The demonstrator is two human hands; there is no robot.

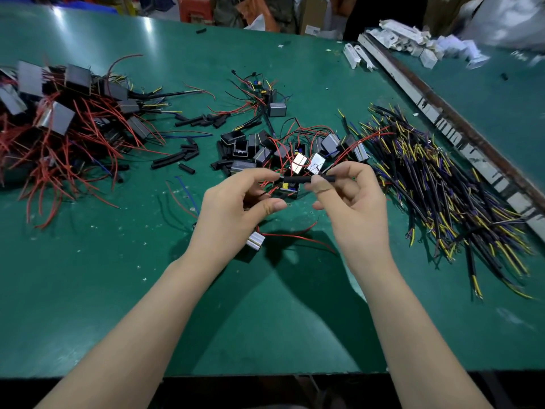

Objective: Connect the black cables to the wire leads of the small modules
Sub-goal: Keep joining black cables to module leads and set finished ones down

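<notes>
both hands are raised together over the middle of the green table (88, 290), a little apart from each other. the right hand (351, 202) pinches a short black cable (298, 180) between curled thumb and fingers, and the left hand (233, 202) has its fingers curled toward the cable's other end, though whether they actually grip it cannot be told. the cable lies roughly level, its long axis running left to right between the two hands, one end poking out past the right fingers. a small module (255, 240) with red leads (295, 236) hangs or rests just below the left wrist. just behind the hands sits a cluster of small modules (265, 149); a heap of black cables with yellow tips (442, 187) fills the right side up to a metal rail (442, 113) crossing diagonally; a pile of modules with red wires (59, 119) crowds the far left. bare table lies in front, between the forearms and the near edge.
</notes>
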